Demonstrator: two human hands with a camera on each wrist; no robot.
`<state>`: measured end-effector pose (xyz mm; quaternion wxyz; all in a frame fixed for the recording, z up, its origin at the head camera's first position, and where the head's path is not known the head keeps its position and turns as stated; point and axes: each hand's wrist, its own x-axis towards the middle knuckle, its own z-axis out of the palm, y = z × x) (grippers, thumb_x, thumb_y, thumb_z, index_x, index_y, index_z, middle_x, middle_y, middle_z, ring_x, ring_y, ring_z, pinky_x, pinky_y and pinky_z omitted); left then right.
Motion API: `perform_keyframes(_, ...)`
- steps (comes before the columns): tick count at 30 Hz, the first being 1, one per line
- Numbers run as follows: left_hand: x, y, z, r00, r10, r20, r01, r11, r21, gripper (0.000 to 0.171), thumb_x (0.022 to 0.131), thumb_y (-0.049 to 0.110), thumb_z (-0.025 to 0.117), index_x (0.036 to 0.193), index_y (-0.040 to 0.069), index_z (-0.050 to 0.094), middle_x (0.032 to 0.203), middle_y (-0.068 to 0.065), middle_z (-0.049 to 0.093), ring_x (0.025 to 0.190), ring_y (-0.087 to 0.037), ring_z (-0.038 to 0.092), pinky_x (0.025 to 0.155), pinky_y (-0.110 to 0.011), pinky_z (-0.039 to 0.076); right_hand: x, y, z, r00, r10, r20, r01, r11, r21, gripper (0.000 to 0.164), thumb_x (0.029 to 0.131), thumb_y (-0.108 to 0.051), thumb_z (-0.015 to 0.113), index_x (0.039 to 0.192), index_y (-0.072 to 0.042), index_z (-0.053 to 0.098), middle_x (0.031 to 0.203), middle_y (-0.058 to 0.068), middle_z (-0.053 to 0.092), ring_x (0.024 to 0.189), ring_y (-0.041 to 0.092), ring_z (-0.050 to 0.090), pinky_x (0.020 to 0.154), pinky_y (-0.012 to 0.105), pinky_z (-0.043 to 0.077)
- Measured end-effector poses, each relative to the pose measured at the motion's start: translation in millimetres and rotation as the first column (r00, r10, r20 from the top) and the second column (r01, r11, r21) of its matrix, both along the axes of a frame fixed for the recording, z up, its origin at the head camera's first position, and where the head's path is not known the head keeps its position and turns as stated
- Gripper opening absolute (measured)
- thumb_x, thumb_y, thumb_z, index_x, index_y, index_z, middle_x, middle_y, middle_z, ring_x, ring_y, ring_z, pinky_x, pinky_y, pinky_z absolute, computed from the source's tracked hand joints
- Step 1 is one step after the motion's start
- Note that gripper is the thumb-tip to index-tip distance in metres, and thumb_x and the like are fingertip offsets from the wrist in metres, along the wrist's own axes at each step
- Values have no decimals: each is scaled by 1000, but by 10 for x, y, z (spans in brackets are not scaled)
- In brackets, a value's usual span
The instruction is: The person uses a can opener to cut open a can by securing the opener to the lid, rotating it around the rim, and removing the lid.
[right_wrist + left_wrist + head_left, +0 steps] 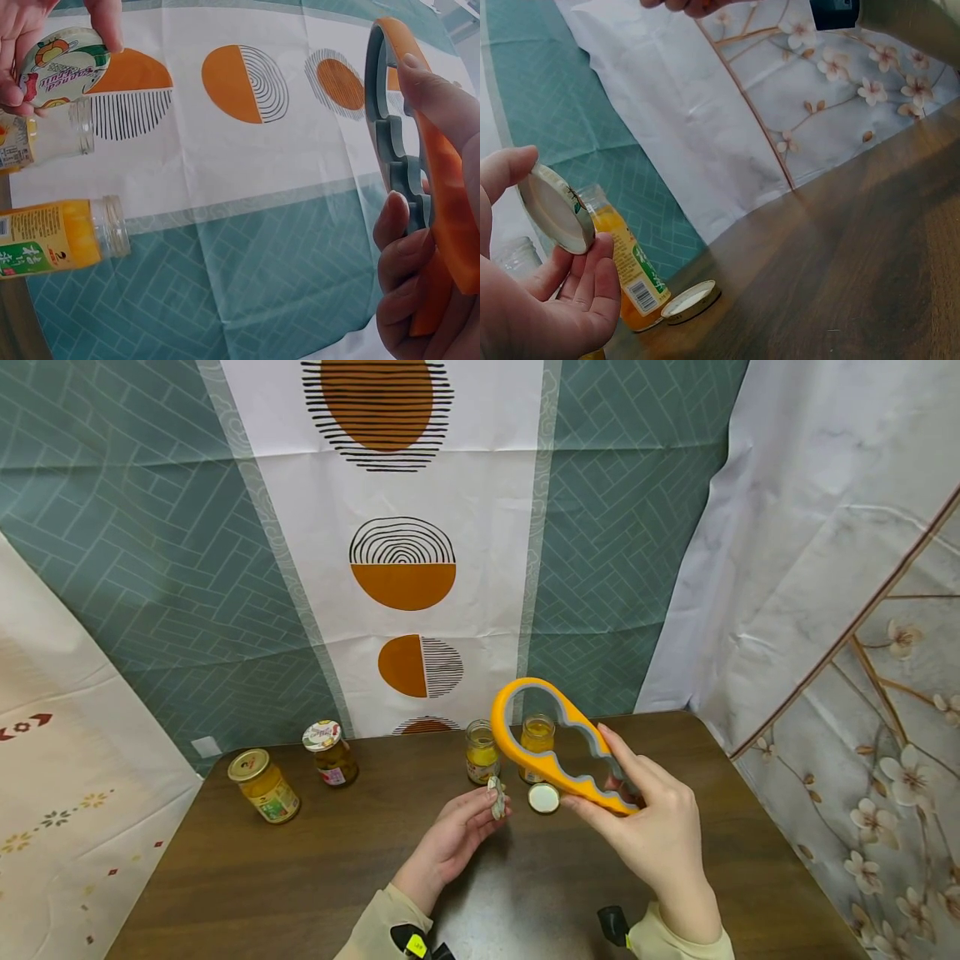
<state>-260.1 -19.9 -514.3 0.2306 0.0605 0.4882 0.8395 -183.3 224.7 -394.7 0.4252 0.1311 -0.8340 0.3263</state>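
Observation:
My left hand (453,837) pinches a round jar lid (555,210) between thumb and fingers, held on edge above the table. Its printed top (66,67) faces the right wrist camera. My right hand (660,827) grips the handles of an orange jar opener (551,768) with grey toothed inner edges, raised with nothing in its loop. Behind the hands stand two lidless glass jars with yellow contents, one jar (482,756) just beyond the left hand and the other jar (537,735) partly seen through the opener. A second lid (543,798) lies on the table, pale inside up.
On the left of the brown table (360,868) stand two lidded jars: a yellow jar (272,795) with a gold lid and a darker jar (335,767) with a patterned lid. Hanging cloths (600,568) close off the back and sides.

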Motion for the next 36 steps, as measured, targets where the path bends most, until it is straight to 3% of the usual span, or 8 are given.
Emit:
perform_keyframes(7, -10, 0, -17, 1000, 1, 2, -1, 1000, -17, 30, 98, 19, 60, 120, -2, 56, 108, -8, 67, 103, -23, 62, 93, -33, 49, 4, 6, 4, 1000, -4, 0, 4, 1000, -9, 89, 51, -37, 97, 132, -22, 65, 73, -13, 57, 68, 2, 51, 54, 19, 39)
perform_keyframes(14, -24, 4, -42, 1000, 12, -10, -12, 999, -32, 25, 99, 16, 58, 117, 0, 58, 101, -2, 70, 101, -21, 63, 95, -36, 48, 6, 8, 16, 1000, -5, -10, 5, 1000, -29, 89, 50, -34, 97, 132, -22, 65, 73, -9, 59, 68, 3, 51, 54, 19, 40)
perform_keyframes(17, -35, 3, -56, 999, 28, -21, -30, 997, -71, 32, 98, 16, 60, 123, -4, 55, 102, -2, 69, 102, -22, 63, 96, -37, 47, 3, 10, 17, 1000, -2, -9, 2, 999, -39, 89, 50, -33, 98, 132, -22, 64, 74, -8, 59, 69, 3, 51, 55, 19, 40)
perform_keyframes(24, -60, -12, -110, 992, 105, -73, -118, 973, -199, 56, 92, 14, 69, 136, -11, 47, 109, -6, 67, 103, -27, 62, 86, -29, 49, -2, 15, 2, 1000, -3, 1, 3, 999, -44, 89, 50, -32, 98, 132, -24, 64, 74, -8, 60, 69, 3, 52, 55, 18, 41)
perform_keyframes(30, -72, -6, -123, 986, 137, -92, -156, 953, -259, 54, 88, 15, 73, 133, -5, 52, 119, -15, 61, 91, -16, 60, 82, -29, 47, -10, 21, 1, 1000, -3, 4, 3, 999, -41, 90, 51, -32, 98, 133, -24, 64, 74, -9, 59, 68, 4, 52, 55, 19, 41)
perform_keyframes(36, -74, -3, -138, 983, 145, -117, -174, 939, -296, 55, 86, 14, 75, 133, -5, 53, 117, -16, 59, 91, -16, 60, 83, -31, 48, -8, 25, -2, 999, -5, 33, 7, 999, -41, 88, 54, -34, 97, 135, -27, 62, 75, -10, 58, 68, 4, 52, 56, 18, 40)
